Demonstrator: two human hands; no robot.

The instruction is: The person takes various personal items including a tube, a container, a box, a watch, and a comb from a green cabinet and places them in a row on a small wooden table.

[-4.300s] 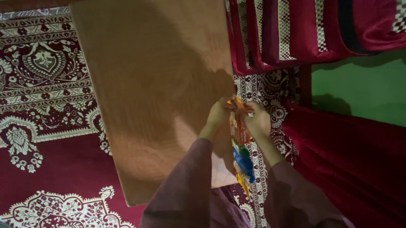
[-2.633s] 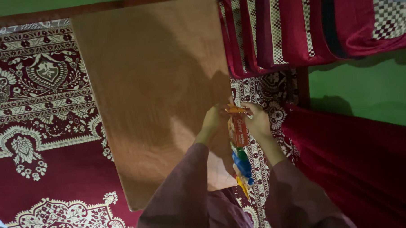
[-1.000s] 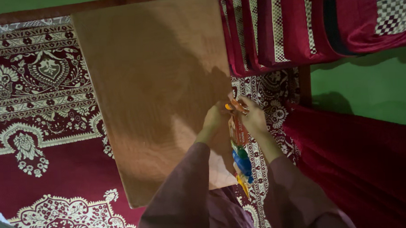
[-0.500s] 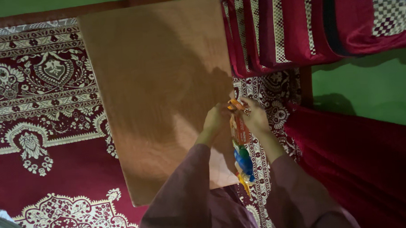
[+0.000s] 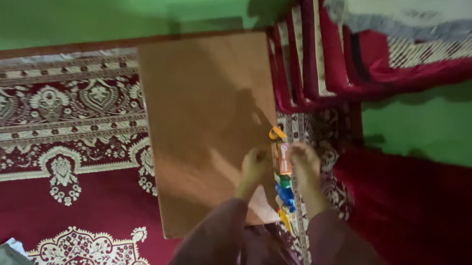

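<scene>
My left hand (image 5: 255, 166) and my right hand (image 5: 305, 162) hold the two sides of a long narrow packet (image 5: 282, 158), orange at the top with green, blue and yellow sections lower down. An orange flap sticks up from the packet's top end. The packet hangs over the right edge of a low brown wooden board (image 5: 204, 118). Both sleeves are dark maroon. The frame is blurred.
A red patterned carpet (image 5: 64, 170) covers the floor to the left. Red cushions with checked trim (image 5: 343, 55) lie stacked at the upper right, a dark red cloth (image 5: 416, 210) at the lower right. Green wall runs behind. A grey cloth corner (image 5: 8, 263) shows at the bottom left.
The view has tilted up and shifted, showing more wall. Both hands have slid down from the packet's top to its sides, and the orange top flap now stands free above them.
</scene>
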